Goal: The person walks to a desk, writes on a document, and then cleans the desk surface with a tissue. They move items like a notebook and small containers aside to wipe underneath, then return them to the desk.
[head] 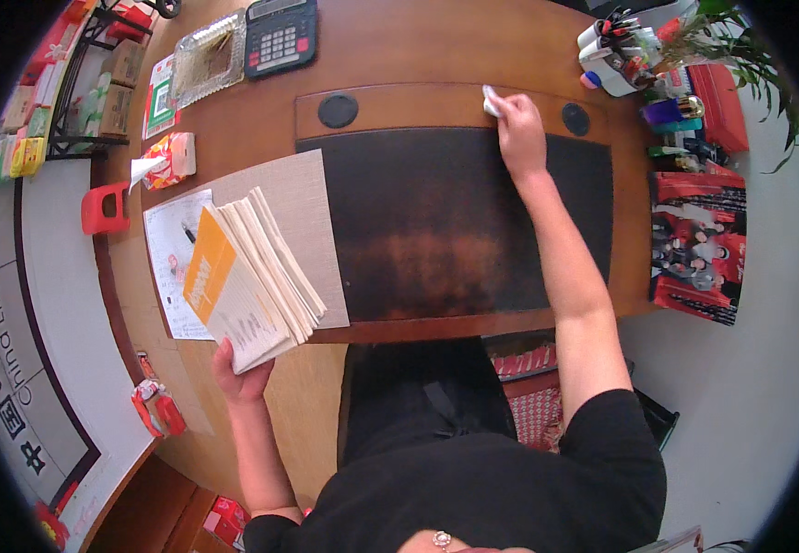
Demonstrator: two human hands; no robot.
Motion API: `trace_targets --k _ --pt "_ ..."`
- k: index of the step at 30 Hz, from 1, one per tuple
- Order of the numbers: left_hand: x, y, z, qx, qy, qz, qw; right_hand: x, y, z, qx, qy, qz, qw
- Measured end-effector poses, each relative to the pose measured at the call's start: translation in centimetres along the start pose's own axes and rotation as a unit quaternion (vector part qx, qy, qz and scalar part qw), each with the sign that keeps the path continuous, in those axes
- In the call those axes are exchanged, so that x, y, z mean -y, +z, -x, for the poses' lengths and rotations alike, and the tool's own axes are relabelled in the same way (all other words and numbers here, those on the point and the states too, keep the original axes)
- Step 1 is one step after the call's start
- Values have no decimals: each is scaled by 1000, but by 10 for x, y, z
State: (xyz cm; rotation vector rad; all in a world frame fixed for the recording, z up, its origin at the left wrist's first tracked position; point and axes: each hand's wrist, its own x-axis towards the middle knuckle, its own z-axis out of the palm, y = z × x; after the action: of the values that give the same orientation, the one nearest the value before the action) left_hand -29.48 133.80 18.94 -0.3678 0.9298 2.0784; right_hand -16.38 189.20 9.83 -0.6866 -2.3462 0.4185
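Observation:
My left hand (244,377) grips the lower end of a thick stack of paper booklets (254,283) with an orange and white cover, tilted above the desk's front left edge. On the wooden desk (427,41), my right hand (522,131) pinches a crumpled white tissue (491,101) against the strip beyond the dark desk pad (413,207). The pad has a worn brown patch near its front. Two round black inlays (338,111) flank that strip. Under the booklets lie a beige sheet (292,200) and a paper with handwriting (175,276), with a pen (188,232) on it.
At the far left of the desk stand a calculator (280,38), a clear plastic tray (209,59) and a tissue pack (170,160). Pen holders (610,59), a plant (738,48), bottles and a red group photo (698,249) line the right side.

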Motion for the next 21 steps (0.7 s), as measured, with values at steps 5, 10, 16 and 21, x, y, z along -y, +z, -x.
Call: trace_targets --k 5,10,16,21 --pt "1 -9 13 -20 -2 -4 1000 69 44 44 75 -102 -54 990" --pt "2 -22 19 -35 -3 26 999 167 -32 180 402 -102 -259 873" --pt "-2 -24 28 -27 3 44 999 112 -12 61 174 -156 -153 960" --pt "6 -24 29 -11 -4 29 999 125 62 -2 106 -159 -131 973"
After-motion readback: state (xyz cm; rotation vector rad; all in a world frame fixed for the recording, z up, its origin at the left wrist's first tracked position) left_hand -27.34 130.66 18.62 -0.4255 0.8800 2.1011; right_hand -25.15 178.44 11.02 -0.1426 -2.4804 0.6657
